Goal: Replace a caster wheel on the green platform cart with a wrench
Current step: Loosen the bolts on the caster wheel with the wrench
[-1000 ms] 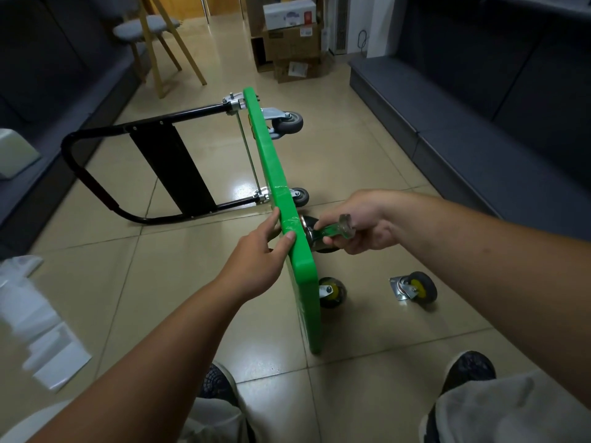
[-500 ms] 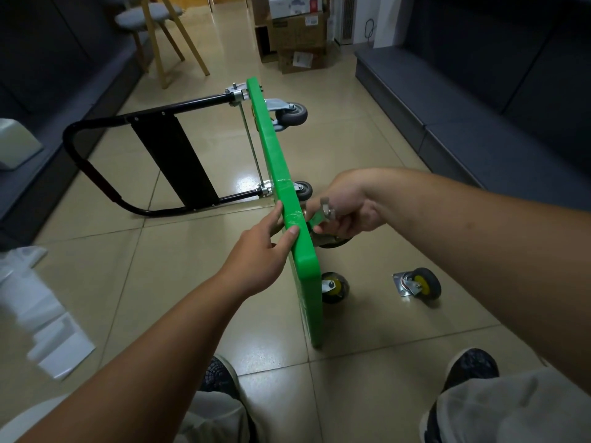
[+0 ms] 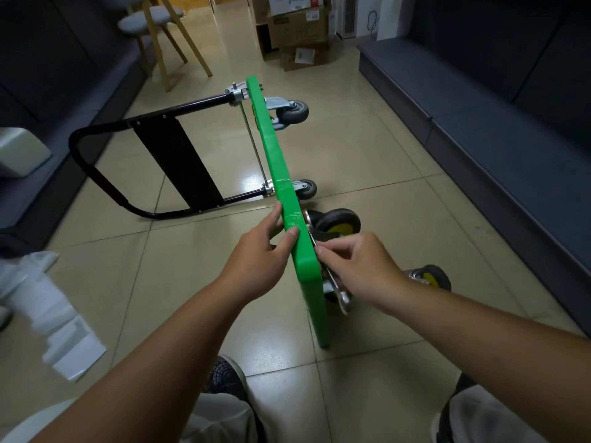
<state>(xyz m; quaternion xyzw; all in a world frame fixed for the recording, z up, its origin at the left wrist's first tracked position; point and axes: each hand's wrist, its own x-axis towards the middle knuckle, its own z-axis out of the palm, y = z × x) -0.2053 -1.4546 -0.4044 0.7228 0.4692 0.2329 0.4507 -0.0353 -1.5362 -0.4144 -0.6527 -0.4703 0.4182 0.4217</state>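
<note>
Green plastic platform cart (image 3: 287, 199) on edge on tiled floor (image 3: 367, 161). Left hand (image 3: 256, 266) fingers clamp top edge. Right hand (image 3: 361, 266) fingers wrapped round silver metal wrench (image 3: 339, 290) at underside, head probably near black yellow-hubbed caster (image 3: 339, 223). Loose matching caster (image 3: 431, 278) on floor. Stacked cardboard boxes (image 3: 297, 27) beyond, contents hidden.

Dim indoor scene, soft overhead light w/ faint shadows. Glare patch on glossy floor tiles (image 3: 253, 180). Sofas (image 3: 511, 123) near-black, detail lost. Wide-angle bowing at edges; white packaging (image 3: 48, 314) at left smeared by motion blur.
</note>
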